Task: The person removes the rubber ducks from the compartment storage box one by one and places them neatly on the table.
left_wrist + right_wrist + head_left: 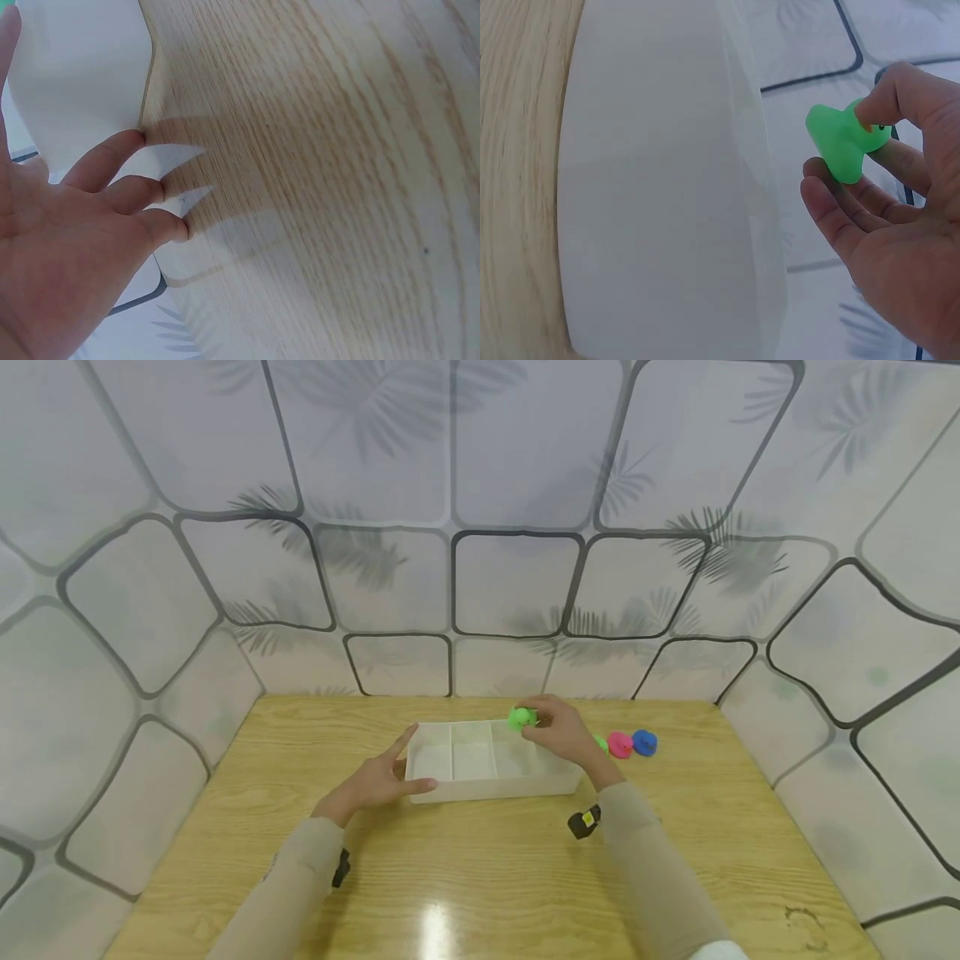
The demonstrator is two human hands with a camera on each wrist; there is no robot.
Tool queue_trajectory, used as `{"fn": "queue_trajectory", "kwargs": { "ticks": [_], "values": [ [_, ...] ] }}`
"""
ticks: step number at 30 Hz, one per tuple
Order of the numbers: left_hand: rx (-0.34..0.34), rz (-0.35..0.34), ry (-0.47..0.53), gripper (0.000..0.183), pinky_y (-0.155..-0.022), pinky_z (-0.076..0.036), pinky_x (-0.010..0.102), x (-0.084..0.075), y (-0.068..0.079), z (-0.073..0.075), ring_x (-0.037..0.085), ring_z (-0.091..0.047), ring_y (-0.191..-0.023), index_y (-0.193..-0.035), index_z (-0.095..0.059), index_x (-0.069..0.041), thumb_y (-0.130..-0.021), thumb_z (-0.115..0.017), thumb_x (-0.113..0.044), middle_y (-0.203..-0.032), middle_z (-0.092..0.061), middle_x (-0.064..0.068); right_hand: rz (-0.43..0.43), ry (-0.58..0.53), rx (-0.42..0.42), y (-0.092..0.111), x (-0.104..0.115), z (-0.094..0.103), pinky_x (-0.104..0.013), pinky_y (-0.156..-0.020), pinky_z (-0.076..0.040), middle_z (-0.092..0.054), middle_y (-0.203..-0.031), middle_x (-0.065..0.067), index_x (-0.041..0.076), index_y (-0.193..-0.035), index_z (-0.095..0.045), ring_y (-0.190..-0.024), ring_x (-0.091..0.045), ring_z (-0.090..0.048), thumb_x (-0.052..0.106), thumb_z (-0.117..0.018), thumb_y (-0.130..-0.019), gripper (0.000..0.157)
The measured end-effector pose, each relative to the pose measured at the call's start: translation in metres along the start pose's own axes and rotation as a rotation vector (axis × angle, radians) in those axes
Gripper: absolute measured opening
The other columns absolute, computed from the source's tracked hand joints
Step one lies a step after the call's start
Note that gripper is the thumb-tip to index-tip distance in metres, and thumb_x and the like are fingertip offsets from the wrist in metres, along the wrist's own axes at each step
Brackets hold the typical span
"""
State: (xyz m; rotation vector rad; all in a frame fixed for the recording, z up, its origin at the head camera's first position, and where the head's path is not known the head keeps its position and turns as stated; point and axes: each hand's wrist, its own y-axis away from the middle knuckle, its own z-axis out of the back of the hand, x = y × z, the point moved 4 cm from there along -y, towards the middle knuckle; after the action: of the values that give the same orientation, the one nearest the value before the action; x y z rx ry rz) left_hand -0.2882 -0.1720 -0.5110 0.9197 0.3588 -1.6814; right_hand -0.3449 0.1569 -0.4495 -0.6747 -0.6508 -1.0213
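A white divided box (480,789) sits on the wooden table. At its left end rests my left hand (377,782), thumb along the front wall and index finger stretched to the back left corner. In the left wrist view the other fingers (131,193) of that hand are bent, tips at the tabletop. My right hand (558,727) pinches a small green rubber duck (844,139) between thumb and fingers, above the box's back rim. The duck's orange beak and an eye show in the right wrist view. The right forearm hides the box's right end partly.
Right of the box stand a pink duck (620,745), a blue duck (645,742) and another green duck (601,743), partly hidden by my right wrist. Behind the table (465,877) rises a wall covering (397,577) with a stone-and-leaf pattern, which also closes both sides.
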Motion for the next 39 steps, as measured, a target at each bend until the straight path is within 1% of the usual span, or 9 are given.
{"fn": "queue_trajectory", "kwargs": {
  "ticks": [7,12,19,25,28,31,35,37,39],
  "values": [
    [0.0,0.001,-0.006,0.117,-0.116,-0.035,0.071,-0.001,0.001,0.001,0.055,-0.045,-0.145,-0.17,0.002,-0.038,-0.088,-0.074,-0.07,-0.153,-0.053,0.03,-0.044,-0.025,-0.061,0.01,-0.013,0.02,-0.054,-0.1,-0.056,-0.064,-0.137,-0.022,0.001,-0.132,-0.072,-0.111,-0.037,-0.066,0.005,-0.07,-0.092,0.04],
    [0.001,0.001,-0.012,0.117,-0.116,-0.034,0.071,0.0,0.0,0.001,0.056,-0.043,-0.145,-0.171,0.001,-0.036,-0.087,-0.074,-0.071,-0.154,-0.052,0.03,-0.096,-0.034,-0.082,0.019,-0.021,0.035,-0.056,-0.103,-0.054,-0.061,-0.142,-0.025,-0.002,-0.136,-0.068,-0.117,-0.043,-0.066,0.007,-0.069,-0.094,0.043],
    [-0.004,0.009,-0.031,0.117,-0.115,-0.035,0.072,0.0,-0.001,0.0,0.057,-0.041,-0.146,-0.17,0.002,-0.037,-0.087,-0.073,-0.072,-0.157,-0.048,0.03,-0.19,-0.033,-0.085,0.037,-0.038,0.056,-0.059,-0.102,-0.054,-0.055,-0.152,-0.024,0.006,-0.147,-0.06,-0.127,-0.048,-0.061,0.015,-0.068,-0.101,0.047],
    [-0.003,0.007,-0.024,0.118,-0.115,-0.035,0.071,-0.002,0.0,0.001,0.056,-0.043,-0.145,-0.171,0.001,-0.035,-0.087,-0.073,-0.072,-0.154,-0.053,0.029,-0.183,-0.017,-0.127,0.048,-0.053,0.073,-0.059,-0.102,-0.053,-0.055,-0.151,-0.026,0.003,-0.147,-0.059,-0.124,-0.049,-0.063,0.013,-0.066,-0.101,0.047],
    [-0.006,0.006,-0.028,0.117,-0.115,-0.035,0.072,-0.002,0.0,0.0,0.056,-0.042,-0.146,-0.171,0.001,-0.036,-0.087,-0.073,-0.072,-0.155,-0.052,0.029,-0.201,-0.009,-0.14,0.054,-0.061,0.08,-0.059,-0.102,-0.054,-0.056,-0.151,-0.026,0.003,-0.147,-0.059,-0.125,-0.049,-0.063,0.014,-0.066,-0.101,0.047],
    [-0.006,0.008,-0.029,0.117,-0.115,-0.035,0.072,-0.001,0.0,0.0,0.056,-0.042,-0.146,-0.171,0.002,-0.037,-0.087,-0.073,-0.072,-0.156,-0.05,0.03,-0.234,-0.008,-0.144,0.061,-0.068,0.088,-0.052,-0.097,-0.056,-0.056,-0.15,-0.026,0.005,-0.149,-0.058,-0.127,-0.048,-0.062,0.018,-0.066,-0.102,0.049],
    [-0.005,0.009,-0.032,0.117,-0.114,-0.035,0.072,-0.001,0.0,0.001,0.057,-0.042,-0.145,-0.171,0.002,-0.037,-0.087,-0.072,-0.073,-0.156,-0.048,0.032,-0.258,-0.024,-0.156,0.071,-0.077,0.1,-0.035,-0.089,-0.055,-0.055,-0.151,-0.027,0.006,-0.152,-0.055,-0.131,-0.046,-0.059,0.019,-0.065,-0.104,0.051],
    [-0.004,0.01,-0.034,0.117,-0.114,-0.035,0.072,-0.001,0.0,0.0,0.058,-0.043,-0.144,-0.171,0.002,-0.037,-0.087,-0.072,-0.073,-0.156,-0.047,0.033,-0.265,-0.029,-0.164,0.075,-0.081,0.106,-0.028,-0.087,-0.053,-0.054,-0.153,-0.025,0.006,-0.153,-0.054,-0.131,-0.042,-0.059,0.02,-0.065,-0.104,0.052],
    [-0.004,0.008,-0.034,0.117,-0.114,-0.035,0.072,0.0,0.0,0.0,0.057,-0.043,-0.145,-0.17,0.002,-0.037,-0.087,-0.072,-0.073,-0.157,-0.047,0.032,-0.27,-0.026,-0.177,0.079,-0.086,0.111,-0.023,-0.085,-0.052,-0.054,-0.153,-0.023,0.006,-0.153,-0.054,-0.127,-0.033,-0.062,0.021,-0.065,-0.105,0.052]
  ]
}}
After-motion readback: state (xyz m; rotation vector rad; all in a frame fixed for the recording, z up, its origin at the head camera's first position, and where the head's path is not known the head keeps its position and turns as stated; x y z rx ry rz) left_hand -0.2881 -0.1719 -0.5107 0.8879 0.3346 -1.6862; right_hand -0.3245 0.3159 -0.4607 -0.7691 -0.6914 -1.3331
